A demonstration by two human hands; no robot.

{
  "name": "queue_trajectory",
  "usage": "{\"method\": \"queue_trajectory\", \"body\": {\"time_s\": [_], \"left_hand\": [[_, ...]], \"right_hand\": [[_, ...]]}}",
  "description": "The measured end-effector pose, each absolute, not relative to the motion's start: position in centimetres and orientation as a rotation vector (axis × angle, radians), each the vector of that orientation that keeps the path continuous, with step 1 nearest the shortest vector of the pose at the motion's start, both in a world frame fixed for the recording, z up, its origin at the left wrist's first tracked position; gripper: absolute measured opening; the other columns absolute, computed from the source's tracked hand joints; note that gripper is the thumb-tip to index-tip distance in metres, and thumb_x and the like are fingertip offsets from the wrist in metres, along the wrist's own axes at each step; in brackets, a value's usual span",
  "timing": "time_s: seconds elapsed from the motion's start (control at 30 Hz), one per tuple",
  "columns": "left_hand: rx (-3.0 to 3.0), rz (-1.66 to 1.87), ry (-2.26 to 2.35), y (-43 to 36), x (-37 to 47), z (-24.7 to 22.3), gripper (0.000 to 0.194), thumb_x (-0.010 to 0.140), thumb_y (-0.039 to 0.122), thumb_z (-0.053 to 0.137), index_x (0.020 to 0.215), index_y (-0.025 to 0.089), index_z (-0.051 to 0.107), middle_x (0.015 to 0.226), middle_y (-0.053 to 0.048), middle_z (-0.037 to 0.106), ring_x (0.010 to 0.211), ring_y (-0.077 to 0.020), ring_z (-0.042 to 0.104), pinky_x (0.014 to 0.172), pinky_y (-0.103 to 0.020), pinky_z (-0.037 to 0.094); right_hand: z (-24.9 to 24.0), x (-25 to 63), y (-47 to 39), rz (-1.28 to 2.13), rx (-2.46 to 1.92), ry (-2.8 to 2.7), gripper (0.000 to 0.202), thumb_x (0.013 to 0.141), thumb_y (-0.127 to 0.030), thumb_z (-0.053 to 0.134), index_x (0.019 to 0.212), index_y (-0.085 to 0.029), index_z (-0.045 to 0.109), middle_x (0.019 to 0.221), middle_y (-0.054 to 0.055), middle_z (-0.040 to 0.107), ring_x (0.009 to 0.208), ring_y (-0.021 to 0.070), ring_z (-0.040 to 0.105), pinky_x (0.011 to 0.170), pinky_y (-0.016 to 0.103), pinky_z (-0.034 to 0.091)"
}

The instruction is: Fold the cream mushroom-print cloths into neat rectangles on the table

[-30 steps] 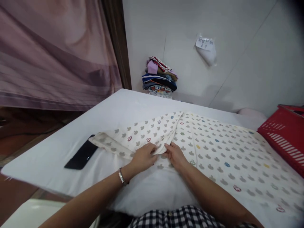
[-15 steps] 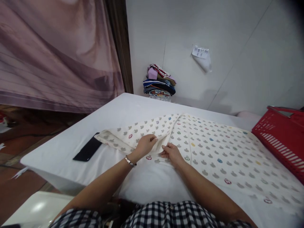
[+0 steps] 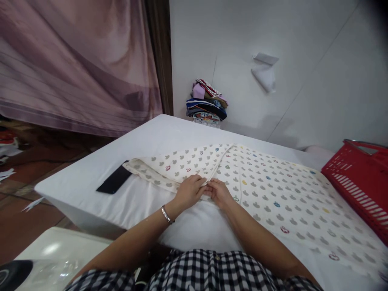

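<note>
A cream cloth printed with grey, red, blue, green and yellow motifs lies spread over the white-covered table. Its left part is folded over, with a loose corner at the far left. My left hand pinches the folded edge near the front of the table. Close against it, my right hand grips the same edge between thumb and fingers. The fingertips of both hands nearly meet, so the exact grip is partly hidden. A black phone-like slab lies beside the cloth's left corner.
A red plastic basket stands at the right, beside the cloth. Behind the table is a stack of folded fabrics near the wall. A pink curtain hangs at the left. A pale glossy surface is at lower left.
My left hand has moved right, bringing its fingertips up to my right hand at the cloth's edge. My right hand has shifted slightly up. The view has tilted a little.
</note>
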State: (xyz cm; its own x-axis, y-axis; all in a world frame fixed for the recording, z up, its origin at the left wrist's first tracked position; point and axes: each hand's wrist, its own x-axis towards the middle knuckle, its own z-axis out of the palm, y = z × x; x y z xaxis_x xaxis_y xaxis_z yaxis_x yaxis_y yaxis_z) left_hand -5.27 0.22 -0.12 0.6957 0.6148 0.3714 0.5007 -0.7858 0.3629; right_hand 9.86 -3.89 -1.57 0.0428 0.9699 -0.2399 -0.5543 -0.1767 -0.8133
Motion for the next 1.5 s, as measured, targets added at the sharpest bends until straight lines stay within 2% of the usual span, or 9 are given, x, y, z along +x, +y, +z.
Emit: {"method": "queue_trajectory", "body": {"time_s": [0.1, 0.27, 0.47, 0.6, 0.87, 1.03, 1.2, 1.33, 1.5], "left_hand": [[2.702, 0.715, 0.894, 0.1, -5.5, -0.1, 0.027, 0.090, 0.025, 0.047, 0.116, 0.022, 0.056, 0.102, -0.006, 0.059, 0.092, -0.0191, 0.054, 0.081, -0.033, 0.045], [2.706, 0.772, 0.953, 0.4, -5.6, -0.3, 0.029, 0.088, 0.015, 0.046, 0.113, 0.022, 0.057, 0.101, -0.005, 0.059, 0.092, -0.0180, 0.055, 0.080, -0.032, 0.046], [2.794, 0.863, 0.970, 1.1, -5.8, 0.4, 0.031, 0.086, 0.008, 0.043, 0.111, 0.020, 0.057, 0.095, -0.004, 0.061, 0.087, -0.0169, 0.056, 0.078, -0.031, 0.047], [2.947, 0.864, 0.917, 1.3, -6.0, 0.7, 0.027, 0.087, 0.008, 0.043, 0.106, 0.019, 0.058, 0.089, -0.003, 0.061, 0.083, -0.0179, 0.057, 0.075, -0.033, 0.046], [3.060, 0.731, 0.909, 1.2, -6.3, 0.1, 0.026, 0.088, 0.008, 0.043, 0.106, 0.019, 0.058, 0.087, -0.003, 0.061, 0.080, -0.0184, 0.055, 0.072, -0.033, 0.042], [3.065, 0.587, 0.826, 0.6, -6.5, -0.9, 0.026, 0.088, 0.008, 0.043, 0.107, 0.019, 0.058, 0.090, -0.004, 0.061, 0.082, -0.0192, 0.055, 0.072, -0.034, 0.041], [3.044, 0.495, 0.787, 0.2, -6.3, -1.3, 0.026, 0.089, 0.010, 0.042, 0.109, 0.017, 0.058, 0.093, -0.006, 0.062, 0.084, -0.0204, 0.054, 0.073, -0.035, 0.043], [3.025, 0.456, 0.788, 0.2, -6.4, -1.4, 0.028, 0.090, 0.011, 0.041, 0.111, 0.017, 0.058, 0.094, -0.007, 0.062, 0.086, -0.0207, 0.056, 0.075, -0.035, 0.044], [3.006, 0.414, 0.768, 0.2, -6.3, -1.4, 0.025, 0.090, 0.012, 0.042, 0.109, 0.018, 0.058, 0.095, -0.006, 0.063, 0.087, -0.0205, 0.056, 0.076, -0.035, 0.045]], "right_hand": [[-1.3, 9.8, -3.8, 1.503, -0.983, -0.597, 0.019, 0.066, -0.023, 0.073, 0.081, -0.015, 0.065, 0.072, 0.003, 0.069, 0.062, 0.0140, 0.064, 0.065, 0.028, 0.053], [-1.2, 9.6, -3.5, 1.514, -1.004, -0.591, 0.024, 0.065, -0.027, 0.073, 0.085, -0.016, 0.064, 0.076, 0.002, 0.069, 0.064, 0.0129, 0.064, 0.059, 0.022, 0.051], [-0.9, 10.4, -2.0, 1.526, -1.002, -0.581, 0.026, 0.078, -0.039, 0.063, 0.088, -0.015, 0.064, 0.076, 0.005, 0.067, 0.065, 0.0146, 0.063, 0.057, 0.024, 0.052], [-0.7, 11.8, 0.5, 1.482, -1.112, -0.579, 0.017, 0.081, -0.033, 0.060, 0.082, -0.016, 0.062, 0.067, 0.003, 0.064, 0.053, 0.0115, 0.057, 0.053, 0.023, 0.051], [-1.6, 15.8, 3.5, 1.396, -1.380, -0.680, 0.012, 0.076, -0.023, 0.059, 0.084, -0.015, 0.062, 0.069, 0.004, 0.066, 0.055, 0.0126, 0.060, 0.052, 0.024, 0.051], [-2.4, 18.2, 3.2, 0.988, -1.721, -0.838, 0.020, 0.077, -0.018, 0.055, 0.096, -0.019, 0.063, 0.074, 0.002, 0.065, 0.060, 0.0119, 0.059, 0.051, 0.021, 0.045], [-2.2, 19.1, 2.9, 0.447, -1.908, -1.577, 0.024, 0.080, -0.012, 0.051, 0.093, -0.021, 0.069, 0.091, 0.003, 0.066, 0.083, 0.0147, 0.059, 0.077, 0.026, 0.045], [-1.5, 19.2, 3.0, 0.315, -1.934, -2.010, 0.033, 0.087, -0.014, 0.046, 0.110, -0.024, 0.068, 0.103, 0.005, 0.064, 0.092, 0.0170, 0.058, 0.077, 0.026, 0.042], [-0.5, 19.4, 3.5, 0.259, -1.884, -2.288, 0.033, 0.092, -0.018, 0.043, 0.112, -0.028, 0.066, 0.099, 0.004, 0.063, 0.090, 0.0164, 0.059, 0.071, 0.024, 0.040]]}}
